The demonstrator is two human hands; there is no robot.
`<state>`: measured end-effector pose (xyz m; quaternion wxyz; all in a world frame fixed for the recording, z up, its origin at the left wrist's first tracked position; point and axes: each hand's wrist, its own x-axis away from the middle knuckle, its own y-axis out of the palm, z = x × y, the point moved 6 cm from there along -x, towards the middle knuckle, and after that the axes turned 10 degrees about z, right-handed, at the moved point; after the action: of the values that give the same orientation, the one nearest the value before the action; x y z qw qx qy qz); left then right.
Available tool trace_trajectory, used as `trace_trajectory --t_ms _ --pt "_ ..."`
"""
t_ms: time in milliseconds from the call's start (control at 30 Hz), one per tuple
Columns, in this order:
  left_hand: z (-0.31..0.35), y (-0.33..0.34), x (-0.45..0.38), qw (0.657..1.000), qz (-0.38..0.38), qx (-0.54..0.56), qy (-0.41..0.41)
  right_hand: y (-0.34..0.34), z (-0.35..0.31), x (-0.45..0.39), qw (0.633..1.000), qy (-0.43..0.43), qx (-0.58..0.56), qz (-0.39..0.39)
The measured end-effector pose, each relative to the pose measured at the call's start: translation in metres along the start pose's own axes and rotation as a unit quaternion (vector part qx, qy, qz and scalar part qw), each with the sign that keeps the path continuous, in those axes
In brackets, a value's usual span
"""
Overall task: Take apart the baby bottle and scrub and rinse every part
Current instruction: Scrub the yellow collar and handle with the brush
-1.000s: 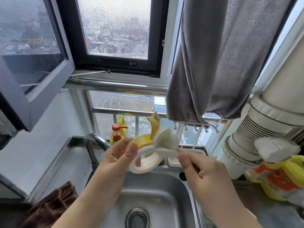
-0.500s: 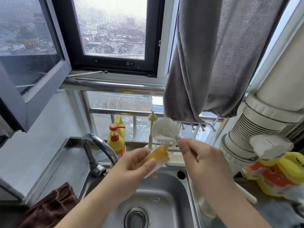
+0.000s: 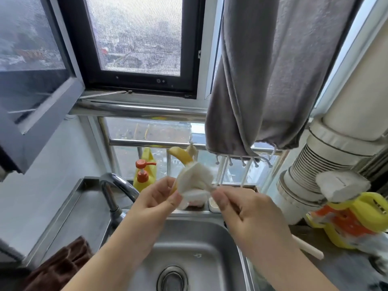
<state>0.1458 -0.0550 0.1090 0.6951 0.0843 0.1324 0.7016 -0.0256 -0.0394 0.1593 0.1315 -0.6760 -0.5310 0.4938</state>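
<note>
While the left hand [image 3: 156, 199] grips the bottle collar [image 3: 184, 198], the right hand [image 3: 243, 215] pinches the sponge brush [image 3: 197, 177]; no label text is legible.

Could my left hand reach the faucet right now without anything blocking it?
Probably yes. The faucet stands just left of the left hand, with open air between them. But that hand grips the yellow-and-white bottle part, so it would need to let go first.

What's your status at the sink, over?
Left hand grips the yellow-handled bottle collar. Right hand holds the brush, its white head pressed on the collar. Both above the sink; nothing in the way.
</note>
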Motion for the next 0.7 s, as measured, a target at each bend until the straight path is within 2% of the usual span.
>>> trace_trajectory --t_ms 100,233,367,500,600,700 --pt "0.001 0.004 0.003 1.000 -0.023 -0.007 0.005 -0.004 0.024 -0.007 0.998 0.056 -0.002 0.011" --pt "0.006 0.004 0.003 1.000 -0.018 0.008 0.003 -0.007 0.013 -0.005 0.999 0.019 -0.045 0.012" --pt "0.009 0.008 0.003 0.999 -0.042 0.033 -0.003 -0.003 0.028 -0.007 0.996 0.073 -0.052 -0.006" --pt "0.009 0.006 0.001 0.998 -0.036 0.042 -0.006 -0.002 0.014 0.000 0.995 0.053 -0.079 -0.005" --pt "0.011 0.011 0.003 0.996 -0.053 0.066 -0.004 0.002 0.036 -0.008 0.991 0.118 -0.069 0.001" --pt "0.018 0.013 0.003 0.996 -0.059 0.074 0.008 -0.001 0.032 -0.004 0.990 0.106 -0.088 0.010"
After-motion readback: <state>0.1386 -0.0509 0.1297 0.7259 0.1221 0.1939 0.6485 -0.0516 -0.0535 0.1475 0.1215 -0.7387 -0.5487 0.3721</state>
